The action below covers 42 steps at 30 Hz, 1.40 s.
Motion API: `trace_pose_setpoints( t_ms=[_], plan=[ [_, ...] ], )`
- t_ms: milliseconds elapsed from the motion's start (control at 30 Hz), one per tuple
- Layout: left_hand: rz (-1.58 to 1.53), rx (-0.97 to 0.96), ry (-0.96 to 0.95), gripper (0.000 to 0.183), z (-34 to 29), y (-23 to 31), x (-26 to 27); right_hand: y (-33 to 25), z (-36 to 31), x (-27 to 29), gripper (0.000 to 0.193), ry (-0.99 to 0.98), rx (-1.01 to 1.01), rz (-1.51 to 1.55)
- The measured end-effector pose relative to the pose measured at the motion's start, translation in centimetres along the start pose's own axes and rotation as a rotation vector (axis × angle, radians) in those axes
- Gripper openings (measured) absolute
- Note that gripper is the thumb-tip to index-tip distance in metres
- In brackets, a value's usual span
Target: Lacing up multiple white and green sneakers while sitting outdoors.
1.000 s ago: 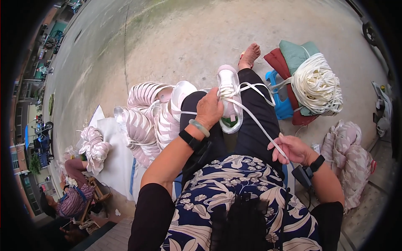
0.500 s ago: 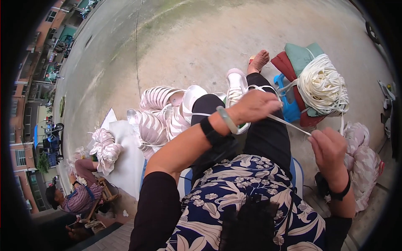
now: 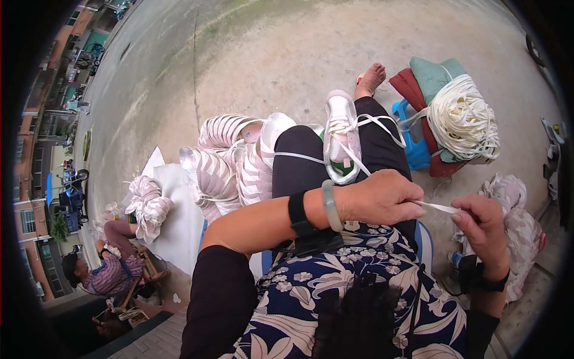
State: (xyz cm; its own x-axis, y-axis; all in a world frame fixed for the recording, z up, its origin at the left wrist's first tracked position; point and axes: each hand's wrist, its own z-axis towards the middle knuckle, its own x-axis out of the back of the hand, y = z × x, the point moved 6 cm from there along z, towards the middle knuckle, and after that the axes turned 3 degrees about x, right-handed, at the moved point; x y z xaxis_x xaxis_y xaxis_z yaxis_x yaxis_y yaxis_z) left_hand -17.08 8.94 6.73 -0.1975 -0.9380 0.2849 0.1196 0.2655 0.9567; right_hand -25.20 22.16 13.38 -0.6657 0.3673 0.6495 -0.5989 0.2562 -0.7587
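A white and pale pink sneaker point(image 3: 345, 134) lies toe-away across my black-trousered thighs, partly laced, with loose white lace running from it to both sides. My left hand point(image 3: 382, 197), wearing a pale bangle, is held above my lap just nearer than the sneaker's heel. Its fingers pinch a white shoelace point(image 3: 438, 207). To the right, my right hand point(image 3: 482, 224) pinches the same lace between thumb and fingers. A short length stretches between the two hands. Whether this lace joins the sneaker is hard to make out behind my left hand.
Stacked pink-and-white shoe uppers point(image 3: 221, 173) lie left of my knee. At right, a hank of white laces point(image 3: 463, 119) rests on red and green cloth over a blue stool point(image 3: 415, 149). Tied bundles point(image 3: 519, 233) sit beyond my right hand. Another person point(image 3: 113, 272) sits far left.
My left hand has moved down and right, away from the sneaker, uncovering it. My right hand has dropped slightly. The hands are closer together, with a shorter lace length between them.
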Motion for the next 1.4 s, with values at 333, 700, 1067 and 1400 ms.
trace_pose_setpoints(
  t_ms=[333,700,1067,1400],
  plan=[
    [0.159,-0.095,0.026,0.017,0.3,1.0,-0.4,-5.2,-1.5,3.2,0.016,-0.234,0.075,-0.177],
    [-0.057,-0.206,-0.054,0.021,1.4,6.3,3.6,-4.3,-2.9,5.2,0.014,0.007,-0.114,-0.325],
    [-0.126,0.179,0.091,0.016,-1.8,8.8,12.5,-0.9,2.7,1.3,0.01,-0.024,-0.194,0.383],
    [0.018,0.445,0.272,0.019,-9.4,5.0,17.1,-0.9,10.6,-5.6,0.009,-0.136,0.071,0.479]
  ],
)
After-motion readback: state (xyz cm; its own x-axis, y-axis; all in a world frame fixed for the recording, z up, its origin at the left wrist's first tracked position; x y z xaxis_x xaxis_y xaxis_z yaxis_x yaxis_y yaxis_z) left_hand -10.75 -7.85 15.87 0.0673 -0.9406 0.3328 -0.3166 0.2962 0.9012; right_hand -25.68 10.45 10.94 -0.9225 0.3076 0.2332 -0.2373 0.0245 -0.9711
